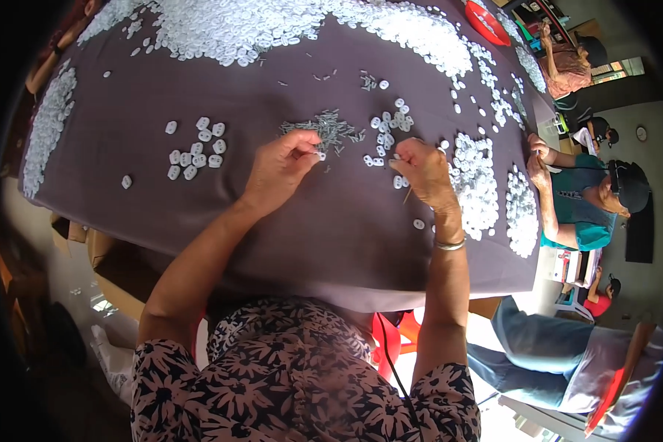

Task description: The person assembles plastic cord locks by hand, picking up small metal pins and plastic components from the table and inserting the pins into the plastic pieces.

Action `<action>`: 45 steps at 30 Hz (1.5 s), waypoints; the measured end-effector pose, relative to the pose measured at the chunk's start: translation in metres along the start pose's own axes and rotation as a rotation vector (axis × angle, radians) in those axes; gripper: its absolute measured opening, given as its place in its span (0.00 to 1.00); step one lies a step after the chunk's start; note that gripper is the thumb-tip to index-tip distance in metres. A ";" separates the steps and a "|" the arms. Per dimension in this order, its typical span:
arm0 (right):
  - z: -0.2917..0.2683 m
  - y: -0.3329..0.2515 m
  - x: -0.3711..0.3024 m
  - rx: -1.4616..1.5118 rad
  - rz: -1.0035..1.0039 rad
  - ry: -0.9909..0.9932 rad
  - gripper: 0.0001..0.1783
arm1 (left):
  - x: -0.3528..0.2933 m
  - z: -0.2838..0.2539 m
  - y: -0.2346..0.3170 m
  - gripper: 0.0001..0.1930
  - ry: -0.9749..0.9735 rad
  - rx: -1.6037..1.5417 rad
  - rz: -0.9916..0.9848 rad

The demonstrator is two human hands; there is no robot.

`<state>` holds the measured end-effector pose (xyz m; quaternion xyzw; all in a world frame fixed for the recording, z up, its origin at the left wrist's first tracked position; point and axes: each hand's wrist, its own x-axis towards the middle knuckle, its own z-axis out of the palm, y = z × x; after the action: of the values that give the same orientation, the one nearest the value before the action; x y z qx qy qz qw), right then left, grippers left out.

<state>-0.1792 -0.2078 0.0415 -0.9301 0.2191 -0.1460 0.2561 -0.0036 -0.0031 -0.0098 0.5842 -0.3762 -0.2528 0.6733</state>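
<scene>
My left hand (pixel 281 171) is closed in a pinch on a small white plastic piece (pixel 321 156), just at the near edge of a pile of thin grey nail-like pins (pixel 331 131). My right hand (pixel 424 173) also has its fingers pinched together, beside a loose cluster of white plastic pieces (pixel 385 137). What its fingertips hold is too small to make out; a thin brownish sliver shows below them. Left of my left hand lies a group of white oval pieces with dark holes (pixel 197 158).
Large heaps of white pieces (pixel 228 29) cover the far side of the brown tablecloth (pixel 287 243). More piles (pixel 474 184) lie to the right and along the left edge (pixel 48 129). A red bowl (pixel 486 23) stands far right. Other people sit around the table.
</scene>
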 end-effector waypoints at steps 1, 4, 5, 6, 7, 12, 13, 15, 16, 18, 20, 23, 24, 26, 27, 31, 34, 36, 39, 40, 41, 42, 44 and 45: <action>0.002 0.000 0.000 -0.002 -0.001 -0.003 0.08 | 0.000 0.000 -0.002 0.12 0.021 0.010 0.022; 0.008 -0.012 -0.001 -0.041 -0.051 0.043 0.09 | 0.001 0.000 -0.002 0.11 0.014 0.030 0.012; 0.010 -0.014 0.000 -0.040 -0.051 0.045 0.09 | 0.002 0.000 -0.001 0.11 0.002 0.059 0.007; 0.013 -0.016 0.002 0.045 -0.036 0.077 0.09 | 0.002 0.000 -0.001 0.11 0.001 0.060 0.008; 0.014 -0.017 0.003 0.129 -0.021 0.109 0.09 | 0.002 -0.001 0.000 0.11 0.004 0.047 0.012; 0.010 -0.001 0.022 0.017 0.011 0.254 0.09 | 0.002 -0.003 -0.001 0.11 0.003 0.042 0.013; 0.011 -0.001 0.025 0.040 -0.016 0.228 0.08 | 0.002 -0.003 -0.001 0.11 0.002 0.029 0.009; 0.014 0.003 0.029 0.023 -0.022 0.223 0.08 | 0.003 -0.002 0.000 0.11 0.000 0.015 0.007; 0.014 0.006 0.029 -0.003 0.020 0.176 0.08 | 0.003 0.000 0.001 0.11 -0.004 0.013 0.008; 0.014 0.004 0.032 -0.022 0.065 0.109 0.08 | 0.003 -0.001 0.000 0.11 -0.010 0.008 0.005; 0.014 0.003 0.035 0.044 0.070 0.109 0.08 | 0.002 0.000 -0.002 0.11 -0.013 0.002 0.006; 0.009 0.001 0.034 0.059 0.221 0.014 0.08 | 0.000 -0.001 -0.003 0.11 -0.005 -0.007 0.002; 0.008 0.001 0.033 0.058 0.225 0.017 0.08 | 0.001 0.000 -0.005 0.11 -0.010 -0.009 0.002; 0.007 0.000 0.034 0.155 0.253 0.008 0.07 | 0.002 0.000 -0.006 0.11 0.004 -0.051 0.031; 0.006 0.003 0.033 0.153 0.253 0.007 0.07 | 0.002 0.001 -0.005 0.11 0.004 -0.053 0.031; 0.002 0.006 0.032 0.378 0.211 0.089 0.04 | 0.002 -0.001 -0.004 0.11 -0.011 -0.006 -0.011; 0.002 0.000 0.029 0.396 0.176 0.179 0.04 | 0.001 -0.001 -0.007 0.11 0.004 -0.045 -0.012; 0.002 0.009 0.028 0.247 0.177 0.270 0.05 | 0.002 0.002 -0.005 0.11 0.018 -0.079 -0.001; -0.013 0.022 0.025 0.301 0.272 0.145 0.06 | 0.001 0.000 -0.002 0.11 0.007 -0.053 -0.011; -0.009 0.024 0.023 0.228 0.295 0.145 0.06 | 0.000 -0.001 -0.002 0.11 0.004 -0.020 -0.038; -0.010 0.024 0.023 0.226 0.295 0.144 0.06 | -0.002 0.000 0.000 0.10 -0.004 0.008 -0.067; -0.010 0.023 0.022 0.006 0.226 0.119 0.06 | -0.001 -0.001 0.001 0.10 -0.003 0.007 -0.068; -0.011 0.019 0.025 -0.171 0.154 0.130 0.05 | 0.001 -0.001 0.003 0.10 0.009 -0.007 -0.045; -0.009 0.018 0.028 -0.172 0.154 0.129 0.05 | 0.001 0.000 0.003 0.10 0.011 -0.008 -0.045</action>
<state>-0.1646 -0.2392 0.0434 -0.9178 0.3174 -0.1659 0.1712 -0.0035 -0.0033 -0.0071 0.5912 -0.3583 -0.2664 0.6717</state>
